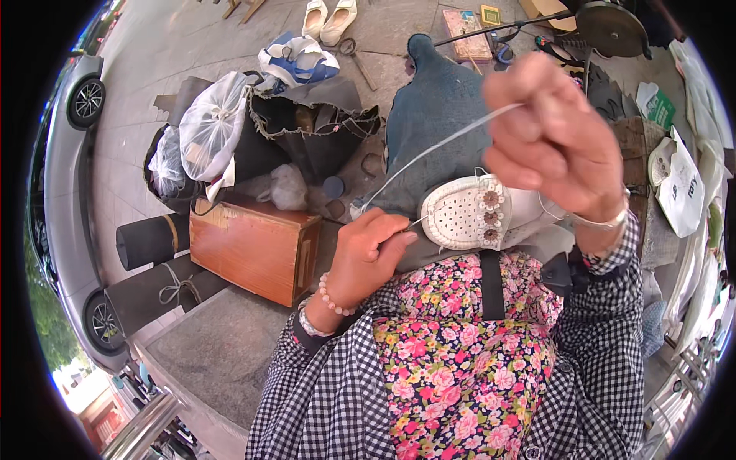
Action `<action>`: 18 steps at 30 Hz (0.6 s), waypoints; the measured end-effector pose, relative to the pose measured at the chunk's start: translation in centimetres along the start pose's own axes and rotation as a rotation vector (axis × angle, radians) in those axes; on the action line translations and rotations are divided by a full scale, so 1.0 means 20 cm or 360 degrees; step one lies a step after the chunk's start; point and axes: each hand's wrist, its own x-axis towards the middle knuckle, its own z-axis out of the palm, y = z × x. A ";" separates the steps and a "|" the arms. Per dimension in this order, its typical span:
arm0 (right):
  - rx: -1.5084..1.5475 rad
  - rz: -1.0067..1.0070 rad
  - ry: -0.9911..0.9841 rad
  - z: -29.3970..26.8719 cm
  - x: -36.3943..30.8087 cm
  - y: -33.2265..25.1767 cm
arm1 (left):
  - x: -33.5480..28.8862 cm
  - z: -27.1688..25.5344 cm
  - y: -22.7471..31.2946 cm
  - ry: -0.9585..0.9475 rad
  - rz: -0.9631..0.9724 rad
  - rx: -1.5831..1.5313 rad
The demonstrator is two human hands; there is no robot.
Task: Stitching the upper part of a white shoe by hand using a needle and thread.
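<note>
A white shoe (452,216) with a perforated toe and a strap of flower ornaments rests on my lap, its toe pointing left. My right hand (556,142) is raised above the shoe, slightly blurred, its fingers closed on a white thread (441,144). From there the thread curves down and left to my left hand (366,257). Beside the shoe's toe, the left hand's thumb and forefinger are pinched together on the thread. A short piece of it runs from those fingertips to the shoe's edge. Whether a needle is in either hand cannot be seen.
Left of me stand a brown wooden box (249,249), dark rolls (146,241) and an open black bag (310,126). A blue-grey cloth (437,103) lies ahead. White shoes (330,21) are farther off. A white bag (682,188) hangs at right; a grey car (65,199) is far left.
</note>
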 end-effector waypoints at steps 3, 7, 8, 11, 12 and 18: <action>0.0154 -0.0568 -0.0019 0.05 -0.34 -0.35 | 0.02 0.00 -0.01 -0.0060 0.0007 -0.0073; -0.0053 -0.1173 0.0685 -0.01 -0.98 -0.51 | 0.01 -0.01 -0.02 -0.0083 -0.0047 -0.0124; -0.0035 -0.1250 0.0889 -0.07 -1.18 -0.50 | 0.01 -0.01 -0.02 -0.0104 -0.0068 -0.0146; -0.0459 -0.1048 0.1911 -0.24 -1.60 -0.26 | 0.01 -0.01 -0.03 -0.0141 -0.0078 -0.0219; -0.0745 -0.0678 0.2284 -0.27 -1.66 -0.15 | 0.03 -0.01 -0.03 -0.0142 -0.0072 -0.0228; -0.2120 0.0762 0.2255 -0.12 -1.26 -0.02 | 0.04 0.00 -0.04 -0.0171 -0.0040 -0.0246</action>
